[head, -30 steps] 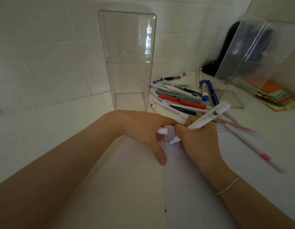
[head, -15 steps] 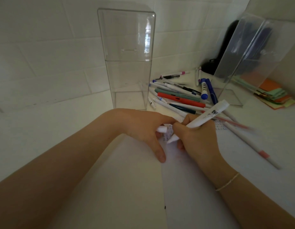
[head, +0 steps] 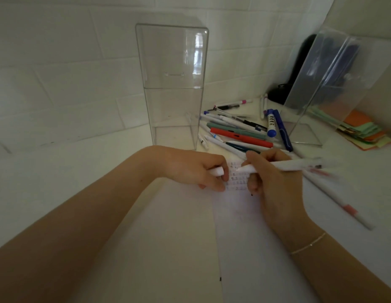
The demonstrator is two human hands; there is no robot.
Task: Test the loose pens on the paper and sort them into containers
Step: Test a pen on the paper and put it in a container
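Since the earlier frames, the white pen (head: pixel 284 165) in the right hand (head: pixel 275 182) has swung from a steep slant to nearly level, its tip now pointing at the white cap (head: pixel 217 172) pinched in the curled fingers of the left hand (head: pixel 196 169). Both hands sit over the paper (head: pixel 251 237) on the counter (head: pixel 59 178), the right gripping the pen barrel. Loose pens (head: pixel 240 134) lie heaped behind them, between the upright clear container (head: pixel 172 84) and a second, tilted clear container (head: pixel 325 84).
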